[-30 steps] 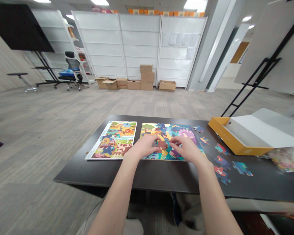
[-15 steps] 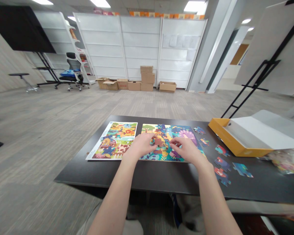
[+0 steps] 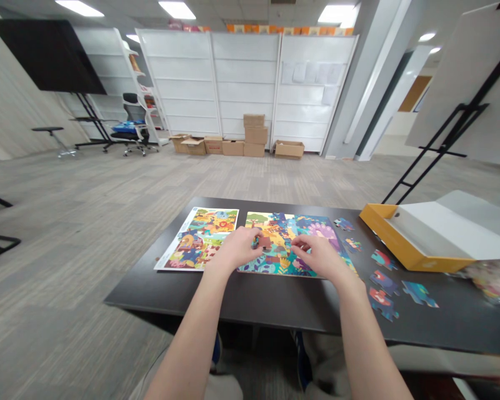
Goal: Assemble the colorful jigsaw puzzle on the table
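Observation:
My left hand [image 3: 238, 248] is over the left part of a colourful jigsaw puzzle [image 3: 283, 265], thumb and fingers closed on a brownish puzzle piece [image 3: 265, 243]. The fingers cover part of that piece. To its right, my right hand [image 3: 319, 254] hovers over the puzzle, fingers loosely curled and thumb slightly apart, with nothing visible between them. A printed picture sheet [image 3: 191, 247] of animals lies left of the puzzle, partly behind my left hand. Several loose pieces lie to the right, among them a blue-green piece [image 3: 420, 293] and a red-and-blue piece [image 3: 383, 303].
A yellow box [image 3: 425, 261] with its white lid raised stands at the right of the black table [image 3: 270, 303]. Beside it lies a clear plastic bag [image 3: 494, 278] of colourful contents. Cardboard boxes [image 3: 255, 135] sit by white shelving across the floor. An easel-like stand [image 3: 445, 141] rises at the right.
The view has shifted slightly, so the table appears a little further right. My left hand and the brownish piece have moved slightly left over the puzzle. My right hand has barely moved.

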A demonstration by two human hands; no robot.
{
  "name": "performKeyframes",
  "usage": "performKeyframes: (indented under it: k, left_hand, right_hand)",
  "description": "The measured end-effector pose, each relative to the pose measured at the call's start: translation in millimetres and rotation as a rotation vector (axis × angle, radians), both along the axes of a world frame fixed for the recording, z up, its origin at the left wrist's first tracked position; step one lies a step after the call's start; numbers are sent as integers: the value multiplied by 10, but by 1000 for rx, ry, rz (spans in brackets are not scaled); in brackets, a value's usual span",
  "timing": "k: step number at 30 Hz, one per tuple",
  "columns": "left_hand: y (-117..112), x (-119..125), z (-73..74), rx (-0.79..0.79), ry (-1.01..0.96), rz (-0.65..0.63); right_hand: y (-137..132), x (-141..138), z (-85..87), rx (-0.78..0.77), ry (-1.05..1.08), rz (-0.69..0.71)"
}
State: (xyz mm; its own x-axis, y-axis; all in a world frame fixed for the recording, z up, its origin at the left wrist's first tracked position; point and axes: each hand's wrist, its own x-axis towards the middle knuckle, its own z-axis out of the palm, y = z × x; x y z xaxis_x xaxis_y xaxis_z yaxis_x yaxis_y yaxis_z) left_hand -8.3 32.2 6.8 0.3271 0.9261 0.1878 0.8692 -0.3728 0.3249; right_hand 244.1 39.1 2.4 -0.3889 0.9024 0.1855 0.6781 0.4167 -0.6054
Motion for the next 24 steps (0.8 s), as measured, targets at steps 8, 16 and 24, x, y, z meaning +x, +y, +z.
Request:
performKeyframes:
  k: [8,16,24]
  left_hand:
    - [36,-159,38,-6,-58,35]
    - [56,-247,-30,-84,40,46]
    - [199,7,62,21,41,53]
  right_hand:
    - [7,54,-34,1,-11,0]
    - [21,165,-44,45,-36,-7]
    - [-5,273,154,77,33,-66]
